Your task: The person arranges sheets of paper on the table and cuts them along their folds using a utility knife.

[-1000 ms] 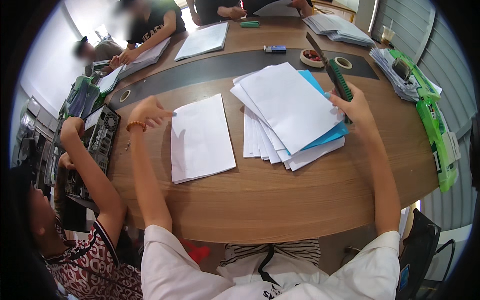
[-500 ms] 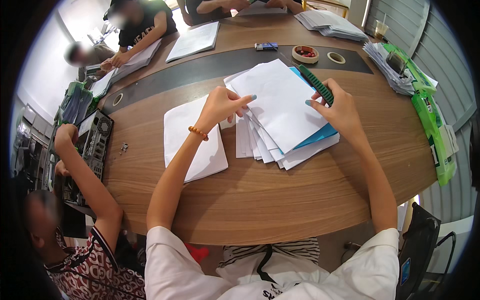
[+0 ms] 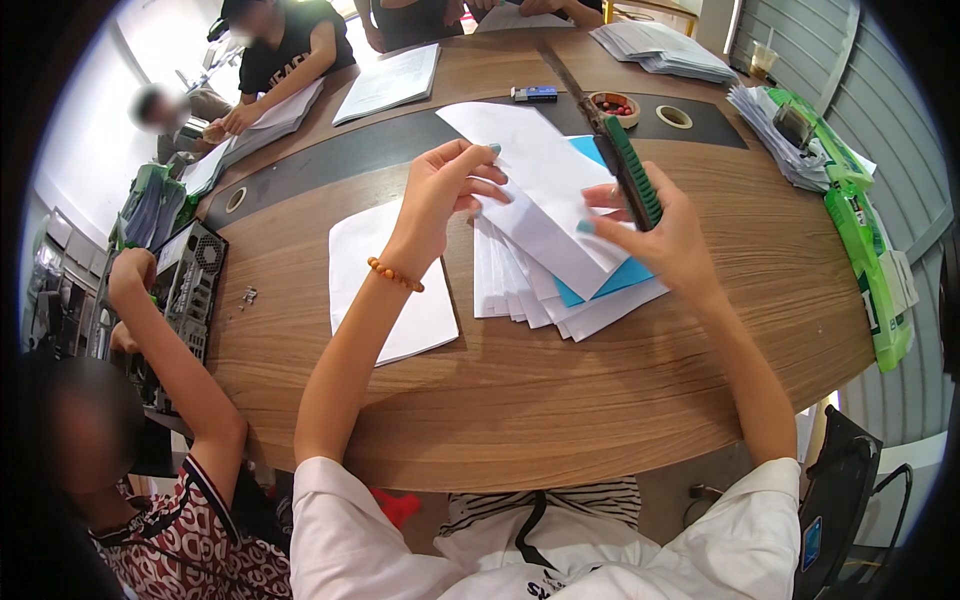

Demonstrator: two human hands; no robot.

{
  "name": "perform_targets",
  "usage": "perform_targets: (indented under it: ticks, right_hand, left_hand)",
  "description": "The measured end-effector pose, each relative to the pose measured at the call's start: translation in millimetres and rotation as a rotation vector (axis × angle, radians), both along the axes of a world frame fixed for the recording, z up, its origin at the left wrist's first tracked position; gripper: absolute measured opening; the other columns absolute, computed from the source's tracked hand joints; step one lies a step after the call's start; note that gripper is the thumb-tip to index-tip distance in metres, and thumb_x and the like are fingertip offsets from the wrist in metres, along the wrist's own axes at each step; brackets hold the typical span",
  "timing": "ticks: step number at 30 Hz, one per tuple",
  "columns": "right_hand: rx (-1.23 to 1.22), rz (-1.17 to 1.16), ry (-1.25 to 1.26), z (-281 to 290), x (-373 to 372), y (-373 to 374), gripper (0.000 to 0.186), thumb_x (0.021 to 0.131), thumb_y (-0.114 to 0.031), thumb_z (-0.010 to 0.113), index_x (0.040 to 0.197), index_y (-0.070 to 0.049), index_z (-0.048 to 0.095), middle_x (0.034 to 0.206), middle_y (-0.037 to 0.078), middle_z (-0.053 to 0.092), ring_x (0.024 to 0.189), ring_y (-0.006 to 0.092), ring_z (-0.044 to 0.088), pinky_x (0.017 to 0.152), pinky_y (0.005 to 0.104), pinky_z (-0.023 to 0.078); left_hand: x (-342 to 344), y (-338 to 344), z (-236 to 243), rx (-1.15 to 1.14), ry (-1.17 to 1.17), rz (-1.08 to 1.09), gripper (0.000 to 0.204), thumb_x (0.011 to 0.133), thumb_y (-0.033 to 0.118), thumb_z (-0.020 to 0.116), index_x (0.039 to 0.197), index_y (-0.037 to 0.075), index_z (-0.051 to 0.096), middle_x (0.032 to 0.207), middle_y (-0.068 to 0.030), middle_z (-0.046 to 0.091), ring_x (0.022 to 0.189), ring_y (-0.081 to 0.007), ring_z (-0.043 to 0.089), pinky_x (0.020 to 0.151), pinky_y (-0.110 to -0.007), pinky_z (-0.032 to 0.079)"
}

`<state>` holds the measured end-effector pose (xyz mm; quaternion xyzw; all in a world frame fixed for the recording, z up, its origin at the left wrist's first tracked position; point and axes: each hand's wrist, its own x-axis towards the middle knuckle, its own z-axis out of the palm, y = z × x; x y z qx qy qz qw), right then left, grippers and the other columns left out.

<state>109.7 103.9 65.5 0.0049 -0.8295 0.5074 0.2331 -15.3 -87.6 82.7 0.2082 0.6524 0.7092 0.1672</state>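
Note:
A green-handled knife (image 3: 632,170) with a long dark blade is gripped in my right hand (image 3: 668,232), blade pointing away from me. The same hand's thumb and fingertips reach the right part of a white sheet of paper (image 3: 535,140). My left hand (image 3: 445,190), with a beaded bracelet at the wrist, has its thumb and curled fingers at the sheet's left side. The sheet is bent, its near part raised as a shaded flap. Beneath it lie a blue sheet (image 3: 635,272) and a fanned stack of white paper (image 3: 510,290). More white paper (image 3: 385,290) rests to the left.
Across the table are a blue-and-white small box (image 3: 534,94), a bowl of red items (image 3: 625,104) and a tape roll (image 3: 674,117). Paper piles (image 3: 660,52) stand farther back. At left, a co-worker's arm (image 3: 180,345) reaches over an opened computer case (image 3: 190,270).
The top sheet has gone from lying flat to bent with a raised flap. My left hand has moved slightly up; the knife has swung more upright and leftward with my right hand.

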Motion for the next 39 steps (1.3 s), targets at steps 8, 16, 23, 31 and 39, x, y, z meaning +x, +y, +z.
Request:
perform_targets:
  ticks: [8, 16, 23, 31, 39]
  right_hand:
    - [-0.077, -0.033, 0.096, 12.9, 20.8, -27.7, 0.034, 0.069, -0.008, 0.073, 0.093, 0.000, 0.051, 0.090, 0.010, 0.065, 0.079, 0.0123, 0.063, 0.071, 0.0263, 0.052]
    - [-0.849, -0.007, -0.029, 14.9, 8.3, 2.4, 0.028, 0.068, 0.002, 0.069, 0.090, 0.001, 0.053, 0.087, 0.010, 0.060, 0.077, 0.0150, 0.060, 0.068, 0.0283, 0.051]
    - [-0.387, -0.046, -0.303, -18.2, -15.7, 34.1, 0.027, 0.079, -0.015, 0.068, 0.095, 0.000, 0.053, 0.088, 0.008, 0.059, 0.076, 0.0129, 0.061, 0.052, 0.0253, 0.047]
    - [0.436, -0.248, -0.118, 12.6, 41.5, 57.2, 0.027, 0.082, -0.028, 0.061, 0.095, -0.004, 0.058, 0.061, 0.010, 0.053, 0.055, 0.0189, 0.055, 0.048, 0.0316, 0.040]
    - [0.820, -0.263, 0.009, -16.2, 124.1, 37.6, 0.035, 0.071, -0.019, 0.071, 0.105, -0.012, 0.062, 0.072, 0.007, 0.055, 0.058, 0.0206, 0.055, 0.049, 0.0310, 0.044]
  left_hand:
    - [31.1, 8.1, 15.6, 0.217, 0.061, -0.090, 0.015, 0.087, 0.014, 0.053, 0.090, 0.000, 0.057, 0.083, -0.0126, 0.065, 0.083, -0.0224, 0.066, 0.073, -0.027, 0.054]
    - [37.2, 14.3, 12.5, 0.128, 0.944, 0.105, 0.018, 0.080, 0.005, 0.062, 0.097, -0.002, 0.060, 0.095, -0.0121, 0.066, 0.091, -0.0260, 0.064, 0.081, -0.030, 0.050]
    - [16.4, 23.4, -62.1, -0.881, 1.018, -0.085, 0.062, 0.086, 0.047, 0.047, 0.137, 0.014, 0.033, 0.141, -0.0254, 0.023, 0.134, -0.0377, 0.017, 0.109, -0.045, 0.012]
    - [2.1, 13.5, -65.6, -0.892, 1.133, -0.047, 0.063, 0.084, 0.045, 0.051, 0.135, 0.012, 0.036, 0.141, -0.0256, 0.023, 0.133, -0.0365, 0.019, 0.108, -0.048, 0.011]
    - [20.0, 30.6, -80.2, -0.806, 1.080, -0.061, 0.065, 0.086, 0.042, 0.047, 0.138, 0.007, 0.028, 0.142, -0.0223, 0.023, 0.134, -0.0328, 0.018, 0.109, -0.045, 0.009]
